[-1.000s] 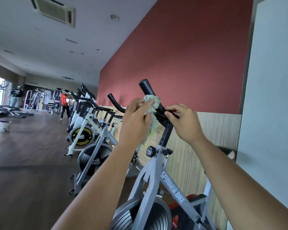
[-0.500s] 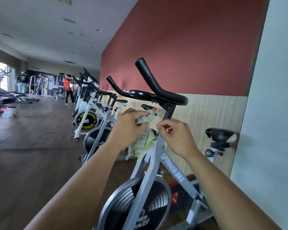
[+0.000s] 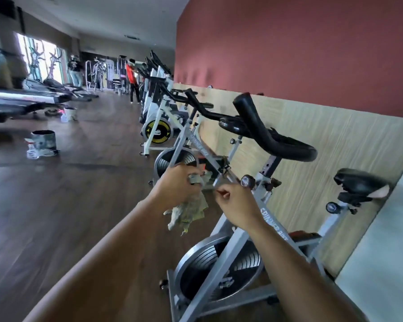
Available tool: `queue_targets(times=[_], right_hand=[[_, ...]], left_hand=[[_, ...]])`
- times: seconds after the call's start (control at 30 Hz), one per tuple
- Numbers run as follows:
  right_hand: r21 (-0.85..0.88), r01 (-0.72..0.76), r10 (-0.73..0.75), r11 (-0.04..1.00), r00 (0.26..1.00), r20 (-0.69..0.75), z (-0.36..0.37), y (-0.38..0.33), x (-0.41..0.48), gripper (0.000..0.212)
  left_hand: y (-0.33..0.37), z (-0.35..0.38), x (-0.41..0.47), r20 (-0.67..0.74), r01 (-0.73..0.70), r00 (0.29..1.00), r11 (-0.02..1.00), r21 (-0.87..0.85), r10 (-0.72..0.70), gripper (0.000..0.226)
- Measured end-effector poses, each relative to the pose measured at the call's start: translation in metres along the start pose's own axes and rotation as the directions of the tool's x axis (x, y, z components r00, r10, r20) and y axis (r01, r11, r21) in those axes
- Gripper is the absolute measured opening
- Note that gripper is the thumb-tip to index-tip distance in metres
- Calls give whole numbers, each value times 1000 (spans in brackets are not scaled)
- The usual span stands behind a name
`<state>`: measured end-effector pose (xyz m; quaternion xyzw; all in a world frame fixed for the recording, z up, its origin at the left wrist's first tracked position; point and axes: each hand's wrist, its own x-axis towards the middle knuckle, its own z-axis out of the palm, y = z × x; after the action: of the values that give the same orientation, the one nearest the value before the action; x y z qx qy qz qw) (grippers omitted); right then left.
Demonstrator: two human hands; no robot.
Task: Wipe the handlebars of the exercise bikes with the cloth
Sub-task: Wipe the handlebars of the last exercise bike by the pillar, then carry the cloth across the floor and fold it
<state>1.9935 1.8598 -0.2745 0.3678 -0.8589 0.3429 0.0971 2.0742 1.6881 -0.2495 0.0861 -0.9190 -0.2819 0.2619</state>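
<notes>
L hand (image 3: 176,184) fingers clenched on hanging cloth (image 3: 189,212); R hand (image 3: 236,203) curled shut, empty, below near bike's handlebars (image 3: 272,135).

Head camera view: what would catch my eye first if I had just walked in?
Probably the big black handlebars of the nearest grey exercise bike, curving up right of centre against the wood-panelled wall. Just below them, two bare hands meet in mid-frame: the left hand clutches a crumpled pale green cloth, and the right hand pinches beside it. Behind, a row of bikes recedes along the red wall.
</notes>
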Motion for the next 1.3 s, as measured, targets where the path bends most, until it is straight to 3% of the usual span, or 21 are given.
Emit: queue_targets(times=[0.1, 0.2, 0.37, 0.47, 0.57, 0.73, 0.93, 1.3], right_hand=[[-41, -86, 91, 995, 989, 117, -1, -22, 10, 15], [-69, -158, 169, 985, 959, 227, -5, -52, 11, 20], [-47, -160, 166, 986, 915, 367, -17, -126, 3, 25], [-96, -111, 141, 989, 897, 419, -28, -173, 3, 29], [-81, -17, 54, 997, 882, 469, -31, -218, 6, 32], [-72, -21, 58, 997, 822, 566, -24, -295, 18, 26], [-14, -13, 19, 1000, 807, 590, 23, -369, 33, 21], [-87, 279, -126, 956, 663, 738, 117, -456, 77, 24]], left_hand=[[0, -29, 6, 45, 104, 993, 994, 19, -105, 35], [2, -64, 9, 98, 94, 990, 992, 88, -103, 32], [-8, -130, -4, 215, 151, 959, 974, 169, -186, 38], [5, -184, -22, 249, 202, 937, 963, 181, -244, 27], [6, -234, -38, 222, 265, 929, 951, 162, -297, 37], [-12, -309, -73, 195, 394, 886, 906, 157, -420, 37], [-51, -376, -113, 148, 484, 845, 853, 196, -513, 39], [-147, -457, -138, 3, 632, 750, 717, 294, -662, 38]])
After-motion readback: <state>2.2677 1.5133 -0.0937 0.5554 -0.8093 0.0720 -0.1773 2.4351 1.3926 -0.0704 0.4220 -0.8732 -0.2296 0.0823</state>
